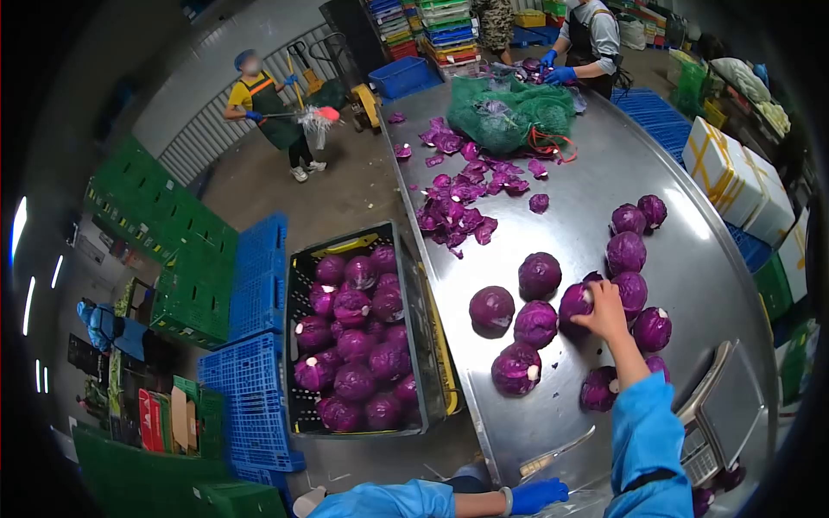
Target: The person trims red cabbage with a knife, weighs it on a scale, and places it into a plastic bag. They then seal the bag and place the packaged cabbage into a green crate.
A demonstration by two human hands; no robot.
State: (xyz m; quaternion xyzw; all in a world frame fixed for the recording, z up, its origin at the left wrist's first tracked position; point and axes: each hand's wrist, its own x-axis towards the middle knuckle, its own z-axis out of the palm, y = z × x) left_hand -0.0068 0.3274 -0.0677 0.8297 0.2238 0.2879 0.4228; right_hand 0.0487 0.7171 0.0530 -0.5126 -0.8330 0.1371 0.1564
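Observation:
My bare right hand (pixel 606 312) reaches over the steel table and is closed around a red cabbage (pixel 575 302), thumb and fingers on its near side. Other red cabbages surround it, among them a dark one (pixel 492 308) on the left and one with a pale cut stem (pixel 516 369) nearer me. My left hand (pixel 539 496), in a blue glove, is low at the table's near edge with its fingers stretched out, beside clear plastic film (pixel 583 502). A knife (pixel 557 452) with a pale handle lies on the table between my hands.
A crate (pixel 420 371) full of red cabbages stands left of the table (pixel 466 414). A weighing scale (pixel 721 414) sits at the right. Loose purple leaves (pixel 458 203) and a green net bag (pixel 509 112) lie farther up. One person (pixel 591 43) works at the far end; another (pixel 272 112) stands left.

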